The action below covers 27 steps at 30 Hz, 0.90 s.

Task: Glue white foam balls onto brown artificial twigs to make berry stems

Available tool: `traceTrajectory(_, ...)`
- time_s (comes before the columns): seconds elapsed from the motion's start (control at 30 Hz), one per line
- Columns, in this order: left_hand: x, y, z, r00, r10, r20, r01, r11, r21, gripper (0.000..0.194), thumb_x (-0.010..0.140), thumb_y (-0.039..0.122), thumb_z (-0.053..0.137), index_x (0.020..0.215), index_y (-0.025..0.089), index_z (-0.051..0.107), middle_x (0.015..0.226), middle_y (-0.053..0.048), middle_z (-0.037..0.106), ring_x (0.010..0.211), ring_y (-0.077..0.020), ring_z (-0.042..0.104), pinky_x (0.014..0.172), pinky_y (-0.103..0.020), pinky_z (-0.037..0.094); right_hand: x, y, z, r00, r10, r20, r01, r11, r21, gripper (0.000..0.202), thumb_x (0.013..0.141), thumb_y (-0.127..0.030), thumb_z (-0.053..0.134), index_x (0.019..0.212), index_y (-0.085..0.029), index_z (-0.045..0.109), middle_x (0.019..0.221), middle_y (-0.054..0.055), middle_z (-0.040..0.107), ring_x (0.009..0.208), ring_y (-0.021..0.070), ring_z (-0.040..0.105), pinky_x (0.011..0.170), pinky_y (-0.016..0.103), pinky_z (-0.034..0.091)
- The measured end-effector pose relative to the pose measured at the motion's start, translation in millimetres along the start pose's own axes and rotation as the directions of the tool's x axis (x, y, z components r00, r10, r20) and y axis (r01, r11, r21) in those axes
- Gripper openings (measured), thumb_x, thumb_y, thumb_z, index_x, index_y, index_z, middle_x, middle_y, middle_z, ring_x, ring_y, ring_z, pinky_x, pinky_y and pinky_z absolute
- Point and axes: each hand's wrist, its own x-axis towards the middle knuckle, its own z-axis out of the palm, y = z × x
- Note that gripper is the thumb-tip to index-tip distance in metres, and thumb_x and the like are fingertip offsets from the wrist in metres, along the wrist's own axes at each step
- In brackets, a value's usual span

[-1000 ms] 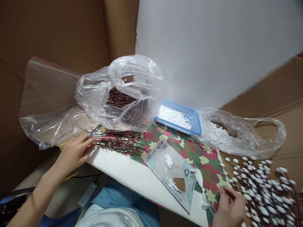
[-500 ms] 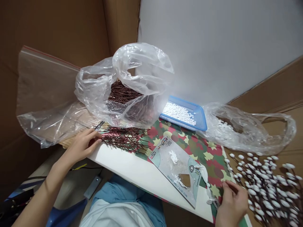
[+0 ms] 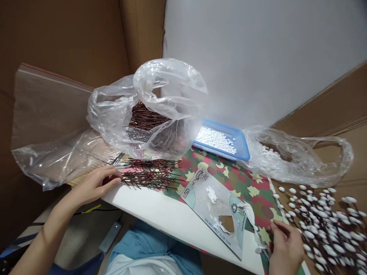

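My left hand (image 3: 96,184) is at the left end of a loose bunch of thin brown artificial twigs (image 3: 151,175) lying on the table. Its thumb and fingers close on the twig ends; how many are between them is hidden. At the right edge of the table my right hand (image 3: 286,242) is closed, thumb near the curled fingers. Whatever it may hold cannot be made out. A crumpled white tube (image 3: 252,219) lies just left of it, across a grey printed card (image 3: 213,214) bearing dabs of white paste. Dark stems with white buds (image 3: 329,225) are heaped to its right.
A clear plastic bag (image 3: 169,88) with more brown twigs stands at the back. Beside it is a blue basket (image 3: 245,147) of white buds, then another bag (image 3: 301,164) holding white buds. Tweezers (image 3: 118,158) lie by the twigs. A zip bag (image 3: 51,126) leans at left.
The camera view has shifted slightly, moving the scene a little down and left. Both hands keep nearly the same places beside the twigs and the tube.
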Motion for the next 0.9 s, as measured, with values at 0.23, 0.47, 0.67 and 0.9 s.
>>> traceTrajectory(0.23, -3.3, 4.0, -4.8, 0.999, -0.004, 0.035, 0.008, 0.995, -0.099, 0.023, 0.090, 0.037, 0.049, 0.081, 0.021, 0.063, 0.081, 0.000, 0.066, 0.077, -0.0179, 0.058, 0.072, -0.026, 0.046, -1.4, -2.4, 1.2, 1.000, 0.015, 0.012, -0.015, 1.000, -0.003, 0.031, 0.063, -0.040, 0.064, 0.083, -0.017, 0.059, 0.076, 0.000, 0.057, 0.070, 0.0184, 0.054, 0.070, 0.035, 0.041)
traceTrajectory(0.47, -0.4, 7.8, -15.1, 1.000, -0.027, -0.015, 0.024, 0.984, -0.177, 0.022, 0.089, 0.038, 0.051, 0.081, 0.021, 0.062, 0.079, 0.002, 0.067, 0.079, -0.0177, 0.056, 0.073, -0.026, 0.045, -1.5, -4.5, 1.6, 0.999, 0.036, 0.032, -0.036, 0.999, 0.006, 0.033, 0.061, -0.041, 0.065, 0.083, -0.017, 0.059, 0.075, 0.000, 0.057, 0.069, 0.0185, 0.054, 0.069, 0.036, 0.041)
traceTrajectory(0.67, 2.4, 7.2, -19.6, 0.997, -0.058, -0.043, 0.047, 0.977, -0.209, 0.024, 0.088, 0.038, 0.050, 0.078, 0.019, 0.061, 0.078, 0.001, 0.064, 0.075, -0.0161, 0.054, 0.070, -0.024, 0.043, -0.3, 0.5, 1.2, 0.999, 0.032, 0.036, -0.031, 0.999, -0.018, 0.031, 0.063, -0.040, 0.065, 0.083, -0.017, 0.061, 0.076, 0.000, 0.058, 0.070, 0.0179, 0.054, 0.069, 0.034, 0.041)
traceTrajectory(0.9, -0.1, 12.6, -23.2, 0.989, -0.129, -0.073, 0.104, 0.953, -0.285, 0.019, 0.088, 0.033, 0.053, 0.080, 0.017, 0.060, 0.080, -0.001, 0.060, 0.079, -0.0170, 0.055, 0.071, -0.023, 0.042, -0.5, -0.4, 1.3, 0.999, 0.011, 0.048, -0.011, 1.000, 0.001, 0.030, 0.063, -0.039, 0.066, 0.083, -0.017, 0.061, 0.075, 0.000, 0.059, 0.069, 0.0185, 0.054, 0.069, 0.035, 0.042)
